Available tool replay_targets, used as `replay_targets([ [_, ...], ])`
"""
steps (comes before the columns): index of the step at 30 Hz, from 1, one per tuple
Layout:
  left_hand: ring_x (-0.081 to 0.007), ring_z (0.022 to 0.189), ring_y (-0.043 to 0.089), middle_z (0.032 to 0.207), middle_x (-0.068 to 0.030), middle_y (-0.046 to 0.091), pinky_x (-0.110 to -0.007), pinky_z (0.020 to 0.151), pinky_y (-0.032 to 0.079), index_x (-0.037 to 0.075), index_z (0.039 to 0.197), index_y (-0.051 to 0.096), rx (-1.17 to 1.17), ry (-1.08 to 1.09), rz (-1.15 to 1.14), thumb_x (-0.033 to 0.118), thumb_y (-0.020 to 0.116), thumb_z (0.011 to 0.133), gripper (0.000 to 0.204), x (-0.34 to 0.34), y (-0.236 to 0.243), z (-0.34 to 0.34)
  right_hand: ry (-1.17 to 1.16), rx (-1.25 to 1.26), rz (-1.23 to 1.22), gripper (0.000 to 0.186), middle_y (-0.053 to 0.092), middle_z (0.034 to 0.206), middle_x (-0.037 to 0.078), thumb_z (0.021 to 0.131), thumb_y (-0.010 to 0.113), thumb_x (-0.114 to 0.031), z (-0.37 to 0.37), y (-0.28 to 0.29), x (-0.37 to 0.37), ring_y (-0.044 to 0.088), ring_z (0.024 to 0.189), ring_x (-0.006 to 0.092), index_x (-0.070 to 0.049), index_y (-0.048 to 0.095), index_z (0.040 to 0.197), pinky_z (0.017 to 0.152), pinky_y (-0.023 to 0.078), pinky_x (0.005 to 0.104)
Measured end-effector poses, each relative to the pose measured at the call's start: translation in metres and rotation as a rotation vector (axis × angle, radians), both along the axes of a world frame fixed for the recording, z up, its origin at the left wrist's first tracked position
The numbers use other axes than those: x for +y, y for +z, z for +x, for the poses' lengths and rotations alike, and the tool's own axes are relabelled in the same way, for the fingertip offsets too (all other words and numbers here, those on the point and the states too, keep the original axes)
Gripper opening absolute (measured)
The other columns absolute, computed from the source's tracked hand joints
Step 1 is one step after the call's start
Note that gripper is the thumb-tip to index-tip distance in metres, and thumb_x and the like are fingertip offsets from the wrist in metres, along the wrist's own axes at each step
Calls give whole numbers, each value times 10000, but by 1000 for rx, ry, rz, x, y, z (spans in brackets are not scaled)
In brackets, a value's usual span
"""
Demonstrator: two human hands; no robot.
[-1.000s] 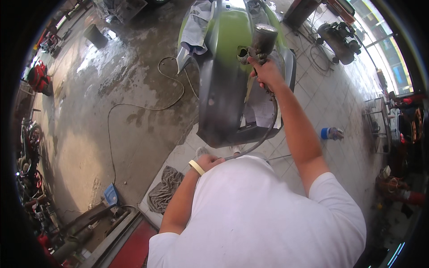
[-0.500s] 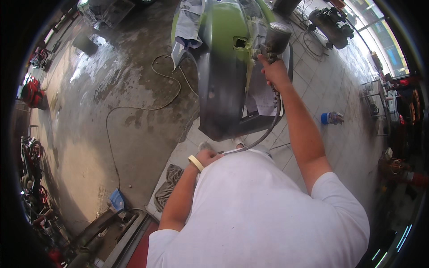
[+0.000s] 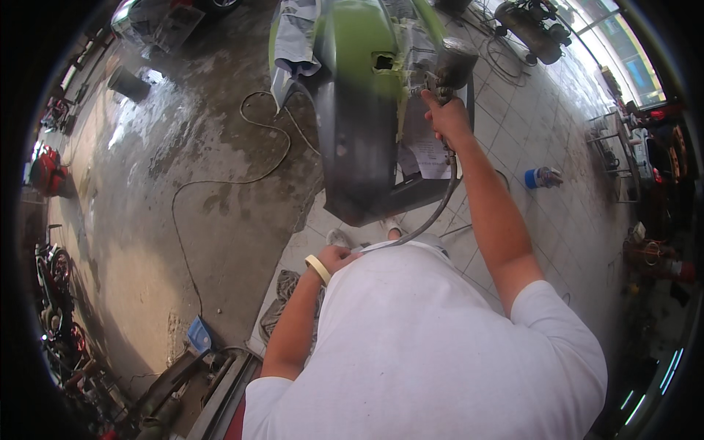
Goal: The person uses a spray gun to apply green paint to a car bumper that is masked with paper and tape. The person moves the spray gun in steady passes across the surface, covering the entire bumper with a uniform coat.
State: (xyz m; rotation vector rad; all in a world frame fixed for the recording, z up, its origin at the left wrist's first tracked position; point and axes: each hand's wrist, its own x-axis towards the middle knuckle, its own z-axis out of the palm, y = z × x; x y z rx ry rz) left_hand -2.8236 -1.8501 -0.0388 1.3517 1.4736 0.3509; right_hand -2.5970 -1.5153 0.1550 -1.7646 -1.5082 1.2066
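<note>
My right hand [image 3: 449, 119] is wrapped around the handle of a spray gun [image 3: 457, 67] with a dark cup on top. It is held over the right side of a car bumper [image 3: 356, 158], which is green at the far end and blackish nearer me. Masking paper [image 3: 427, 158] and tape edge its right part; a grey sheet [image 3: 297, 40] covers some of its left. From the gun an air hose [image 3: 440, 214] curves down to my waist, where my left hand [image 3: 337, 258] is closed around it. A cream tape roll [image 3: 318, 270] circles my left wrist.
A thin hose [image 3: 220, 180] winds over the wet concrete at left. An air compressor [image 3: 532, 31] stands far right, and a blue-wrapped container [image 3: 541, 177] lies on the tiles. A bucket [image 3: 128, 83] is far left. A crumpled cloth [image 3: 282, 308] lies beside my left arm.
The view has shifted slightly, so the bumper and floor items sit a little further left and up. Both hands keep their grips; the spray gun stays over the bumper's right side.
</note>
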Motion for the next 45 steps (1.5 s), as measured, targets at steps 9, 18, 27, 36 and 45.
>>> replay_targets([
  [9, -251, 572, 553, 620, -202, 614, -421, 603, 463, -44, 803, 721, 45, 54, -40, 575, 672, 878, 626, -4, 15, -2, 133, 52, 22, 532, 647, 688, 51, 942, 682, -540, -5, -2, -14, 515, 409, 136, -9, 679, 990, 372, 426, 316],
  [18, -256, 606, 588, 657, -173, 658, -411, 634, 491, -30, 830, 736, 92, 73, -132, 612, 683, 853, 644, -1, 39, 3, 143, -6, -12, 535, 629, 732, 63, 963, 669, -518, 18, 11, -37, 481, 410, 114, -3, 644, 1105, 357, 387, 308],
  [27, -260, 630, 620, 699, -191, 685, -410, 648, 505, -31, 852, 744, 79, 61, -141, 575, 671, 891, 611, -1, 48, 19, 108, 26, 209, 541, 632, 688, 40, 948, 672, -552, -3, 4, 7, 517, 411, 125, -13, 676, 992, 368, 398, 308],
  [36, -328, 573, 590, 664, -216, 653, -437, 591, 480, -7, 841, 748, 73, 64, 6, 528, 672, 914, 546, -5, 48, 28, 306, -130, 51, 693, 674, 660, 75, 877, 685, -661, -5, 16, -15, 627, 450, 219, 30, 658, 923, 446, 495, 370],
  [45, -307, 673, 674, 750, -204, 706, -412, 663, 525, 0, 943, 765, 68, 61, -52, 513, 648, 945, 527, -1, 39, 31, 264, -171, 126, 676, 689, 704, 90, 883, 690, -644, -32, 23, 28, 643, 471, 223, 28, 651, 956, 429, 489, 365],
])
